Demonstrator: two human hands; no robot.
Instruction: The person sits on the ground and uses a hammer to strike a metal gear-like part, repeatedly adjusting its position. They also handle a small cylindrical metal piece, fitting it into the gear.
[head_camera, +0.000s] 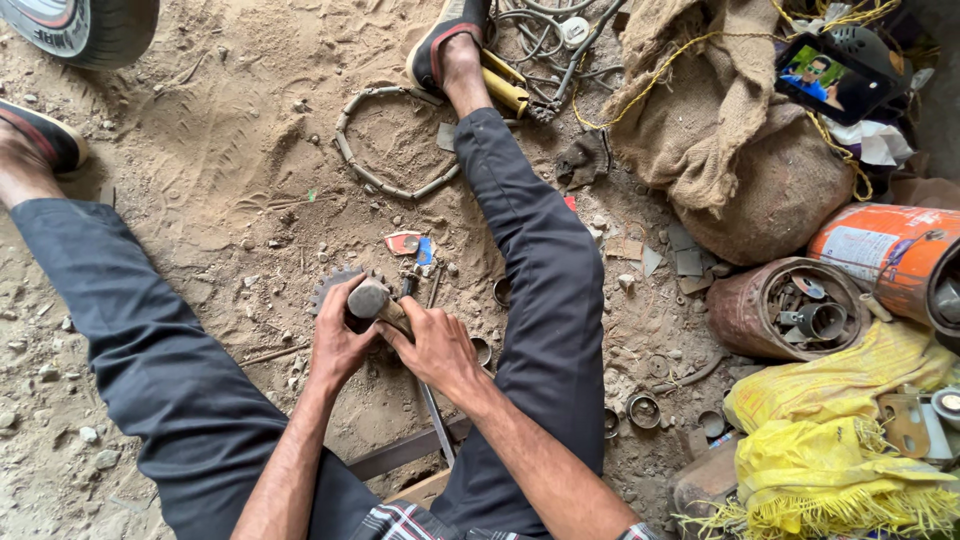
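We find the person seated on the sandy ground (200, 170) with both legs spread, so that the work lies between the thighs and directly under the head camera. The landmark is a toothed sprocket (330, 288), lying flat in the dirt between the knees.

The left hand (338, 340) sits just on the near side of the sprocket, its fingers closed round the head end of a hammer (368, 298). Our judgement is that a grip so close to the head gives short, controlled taps rather than a full swing. The hammer's blunt metal head stands over the near edge of the sprocket; we cannot tell whether it touches it.

The right hand (437, 345) lies just right of the sprocket, touching the left hand. Its fingers are curled together, seemingly pinching something small or the hammer's wooden handle; the fingers hide which. A thin metal rod (436, 425) runs from under this hand towards the person's body.

Beyond the sprocket from the person lies a loop of roller chain (385, 140) beside the right foot. Well to the right of the sprocket lies a rusty tin (745, 315) holding metal scraps, next to a burlap sack (760, 170). Small rings and bearings are scattered in the dirt right of the sprocket, near the right leg.
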